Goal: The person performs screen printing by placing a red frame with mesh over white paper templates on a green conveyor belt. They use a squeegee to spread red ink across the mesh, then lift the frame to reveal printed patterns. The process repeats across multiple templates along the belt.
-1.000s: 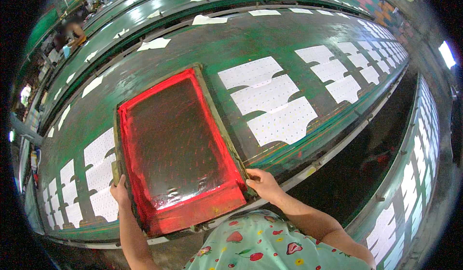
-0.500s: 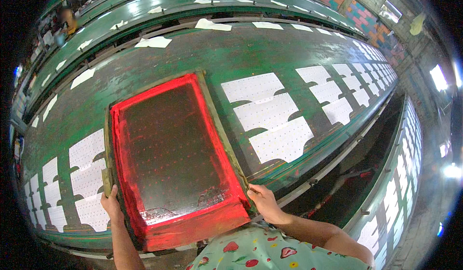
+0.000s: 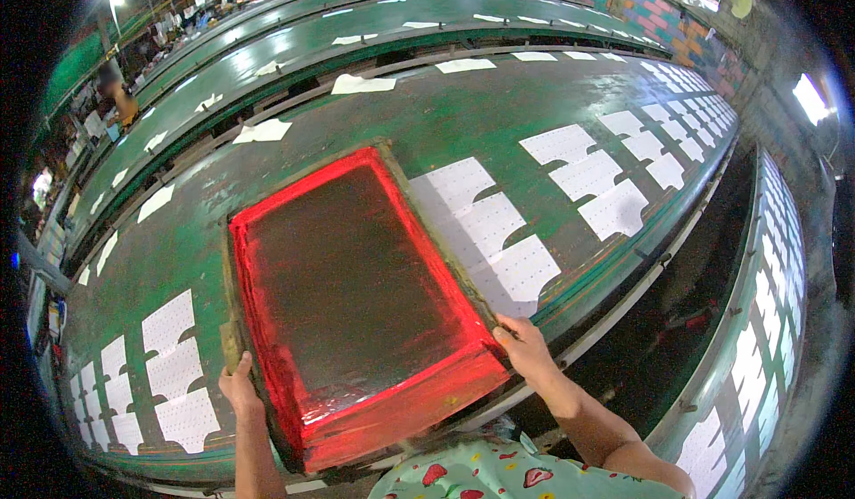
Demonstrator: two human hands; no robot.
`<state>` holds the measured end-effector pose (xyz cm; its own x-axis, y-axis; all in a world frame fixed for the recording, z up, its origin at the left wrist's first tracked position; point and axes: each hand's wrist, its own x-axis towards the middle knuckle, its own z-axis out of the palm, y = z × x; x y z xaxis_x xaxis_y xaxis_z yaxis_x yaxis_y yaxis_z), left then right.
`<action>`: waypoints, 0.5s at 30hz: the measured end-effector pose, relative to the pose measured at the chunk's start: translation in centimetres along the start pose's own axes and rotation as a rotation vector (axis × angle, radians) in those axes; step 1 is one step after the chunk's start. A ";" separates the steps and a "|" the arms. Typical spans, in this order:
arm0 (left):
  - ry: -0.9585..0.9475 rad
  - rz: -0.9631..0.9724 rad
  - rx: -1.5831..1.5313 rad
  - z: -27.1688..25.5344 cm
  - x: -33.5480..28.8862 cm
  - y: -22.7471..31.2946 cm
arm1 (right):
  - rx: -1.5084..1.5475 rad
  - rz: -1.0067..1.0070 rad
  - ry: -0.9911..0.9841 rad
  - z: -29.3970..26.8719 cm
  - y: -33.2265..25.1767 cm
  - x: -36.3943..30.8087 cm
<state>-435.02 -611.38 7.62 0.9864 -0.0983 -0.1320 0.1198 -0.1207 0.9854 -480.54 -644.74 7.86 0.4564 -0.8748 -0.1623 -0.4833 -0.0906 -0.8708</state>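
Note:
A screen-printing frame [image 3: 352, 294] with a dark mesh and a red-smeared border tilts in front of me, over the long green table [image 3: 356, 116]. My left hand [image 3: 240, 386] grips its left side rail near the lower corner, thumb on top. Around the right rail near the lower corner my right hand [image 3: 525, 347] is closed. Just right of the frame lie white fabric pieces [image 3: 503, 241] with small dots, partly covered by its edge. Similar dotted pieces [image 3: 178, 370] lie to the left. Whatever is under the frame is hidden.
More white pieces run along the table toward the far right [image 3: 614, 205] and its far edge [image 3: 363, 84]. Parallel green tables [image 3: 294, 40] stand beyond. Another table with white pieces [image 3: 757, 356] is at right, past a dark gap [image 3: 659, 347]. A blurred person [image 3: 118, 98] is far left.
The frame and both my hands have shifted right, now overlapping the fabric pieces on that side. More of the pieces on the left are exposed. The view has also turned somewhat.

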 end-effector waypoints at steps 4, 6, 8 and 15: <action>-0.003 0.020 -0.089 8.5 -5.3 -0.6 | 0.008 0.084 0.049 -5.9 4.6 3.5; -0.005 0.022 -0.101 12.1 -7.9 -0.7 | -0.034 0.128 0.065 -9.1 7.2 5.1; 0.019 0.029 -0.017 15.4 -10.5 -1.5 | 0.004 0.147 0.075 -12.3 10.0 6.4; 0.035 0.015 -0.042 24.2 -15.8 -3.4 | 0.106 0.272 0.044 -21.3 15.3 11.1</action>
<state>-453.76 -633.37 3.79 0.9913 -0.0652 -0.1139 0.1087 -0.0780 0.9910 -498.75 -665.93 2.65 0.2869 -0.8803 -0.3779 -0.5014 0.1981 -0.8422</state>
